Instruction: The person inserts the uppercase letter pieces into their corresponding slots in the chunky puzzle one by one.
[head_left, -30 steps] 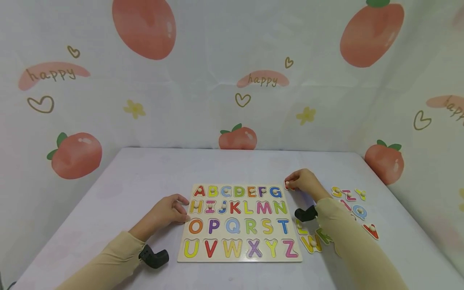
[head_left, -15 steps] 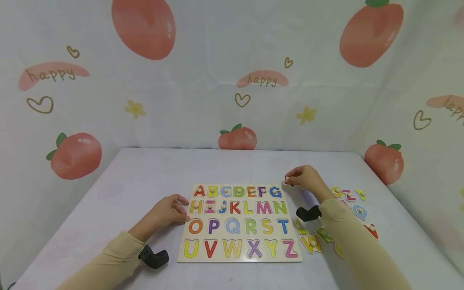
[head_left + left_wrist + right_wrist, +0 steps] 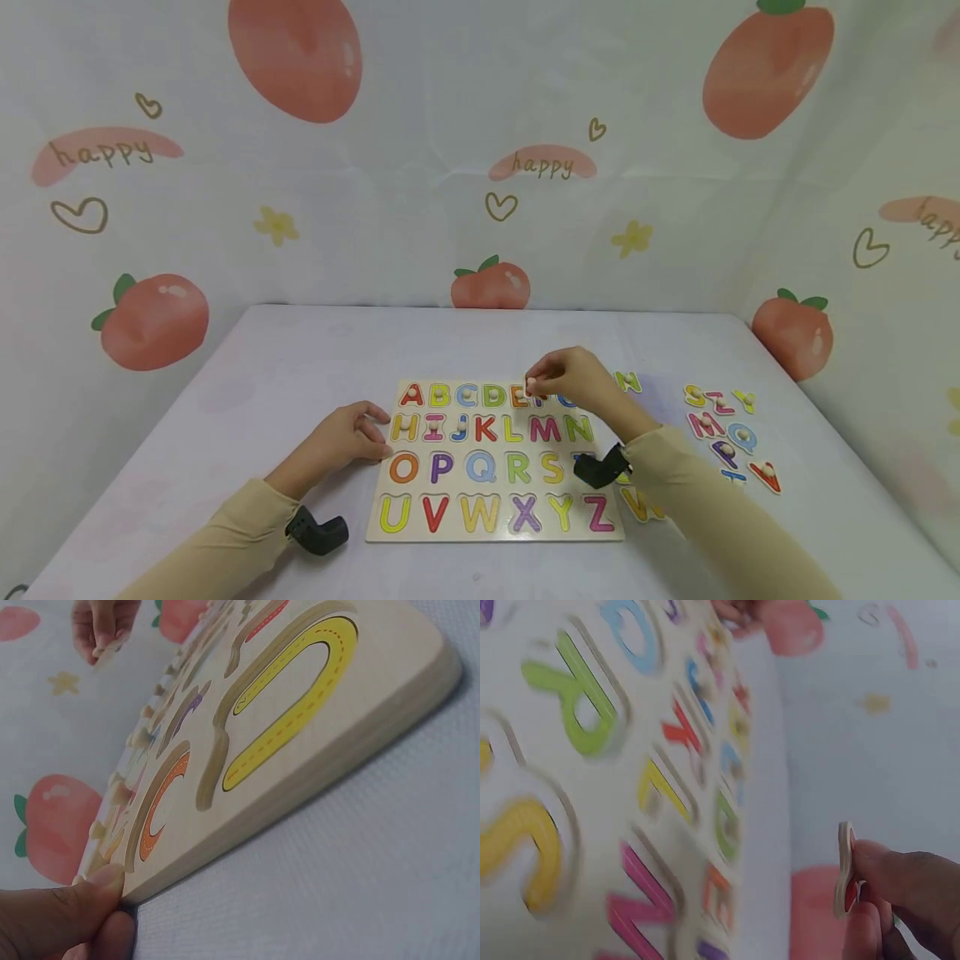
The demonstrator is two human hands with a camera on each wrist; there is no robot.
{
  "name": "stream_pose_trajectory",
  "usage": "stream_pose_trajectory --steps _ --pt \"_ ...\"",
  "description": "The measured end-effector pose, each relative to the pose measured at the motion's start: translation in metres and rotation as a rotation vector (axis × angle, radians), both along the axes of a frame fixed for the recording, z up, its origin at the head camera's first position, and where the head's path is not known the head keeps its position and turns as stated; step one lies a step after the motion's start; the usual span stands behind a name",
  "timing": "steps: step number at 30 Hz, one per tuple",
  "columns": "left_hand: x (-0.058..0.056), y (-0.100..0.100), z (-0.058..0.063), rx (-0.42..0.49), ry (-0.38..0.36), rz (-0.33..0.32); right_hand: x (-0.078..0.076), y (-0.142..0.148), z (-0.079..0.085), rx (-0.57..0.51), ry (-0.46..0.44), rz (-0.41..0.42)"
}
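Starting from a small red-faced letter piece of pale wood (image 3: 844, 868): gripped in a close pinch between the thumb and curled fingers of the bare right hand (image 3: 572, 377), with no slack showing around it. Held up clear of the rectangular pale wooden alphabet board (image 3: 460, 483), beside the orange wooden E piece (image 3: 517, 397) in the head view. Tipped on edge rather than lying flat, with its long axis close to upright in the right wrist view and its narrow side turned to that camera; seen too nearly edge-on, perhaps, to be read as any one letter.

Matched in colour by the red K-shaped recess (image 3: 486, 430), bare of any piece. Lies, from the right fingers, nearer the body and to the left, one row down. Judged to matter most for any coming move: that slanting offset, and the tilt. Closer to the right hand than to the left, too.

Farther out, at the board's left edge, down to the bare left hand (image 3: 347, 435): resting against the wood, otherwise loosely bent and holding nothing. Past the right edge, on the white-covered counter (image 3: 322, 350): a yellow-green N-shaped wooden piece (image 3: 628, 382) near the far corner, then, well apart, a pink M-shaped one (image 3: 703, 427) and a red V-shaped one (image 3: 766, 477)
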State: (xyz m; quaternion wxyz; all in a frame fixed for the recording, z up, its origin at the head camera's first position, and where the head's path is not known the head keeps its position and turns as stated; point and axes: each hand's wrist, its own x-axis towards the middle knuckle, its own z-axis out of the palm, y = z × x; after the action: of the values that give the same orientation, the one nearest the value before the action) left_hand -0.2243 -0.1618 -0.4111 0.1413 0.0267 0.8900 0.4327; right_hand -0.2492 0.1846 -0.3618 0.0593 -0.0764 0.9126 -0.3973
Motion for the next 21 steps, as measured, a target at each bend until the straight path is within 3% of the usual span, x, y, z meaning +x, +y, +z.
stream_pose_trajectory --steps 9,16,21 --pt "0.0 0.0 0.001 0.006 0.005 -0.007 0.012 -0.05 -0.024 0.019 -0.061 0.043" --pt "0.0 0.0 0.002 0.002 0.004 -0.01 0.009 -0.064 -0.038 0.01 -0.1 0.093" --pt "0.0 0.0 0.002 0.003 0.005 -0.011 0.008 -0.067 -0.042 0.01 -0.082 0.107"
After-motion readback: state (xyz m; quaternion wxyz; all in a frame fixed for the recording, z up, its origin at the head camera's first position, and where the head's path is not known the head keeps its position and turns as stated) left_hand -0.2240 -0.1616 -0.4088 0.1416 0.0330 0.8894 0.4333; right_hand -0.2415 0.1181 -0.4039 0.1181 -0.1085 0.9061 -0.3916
